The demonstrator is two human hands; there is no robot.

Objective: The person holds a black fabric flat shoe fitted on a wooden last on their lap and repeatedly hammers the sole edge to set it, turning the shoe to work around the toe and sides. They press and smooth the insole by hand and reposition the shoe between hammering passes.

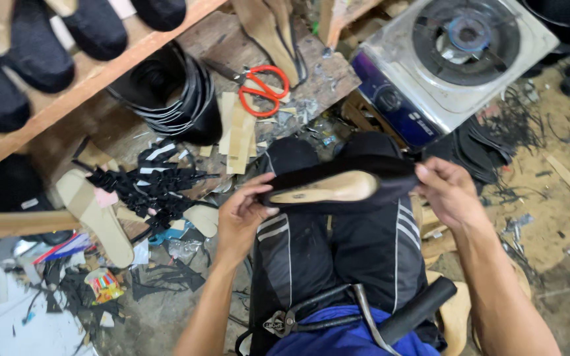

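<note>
the person sits with a black shoe (338,188) held sole-up over their knees, both hands on it. the left hand (242,214) pinches one narrow end, thumb on top and fingers curled under, while the right hand (450,194) grips the other end where the black upper wraps round. neither hand is spread wide; both are closed on the shoe.

it looks a light thing, easy to lift with fingertips. the tan insole board (328,190) seems stiff enough to keep its shape, but the black fabric around it looks soft and likely to shift or wrinkle if squeezed (it may be only partly fixed, i can't tell). the ends, where the hands already are, seem the surest places to hold; the middle would probably flex.

pincers (311,316) and a black-handled tool (417,310) lie in the lap. red-handled scissors (262,89) rest on the wooden counter (318,79), near a stack of black soles (179,99), and a gas burner (456,53) stands beyond the knees.
</note>
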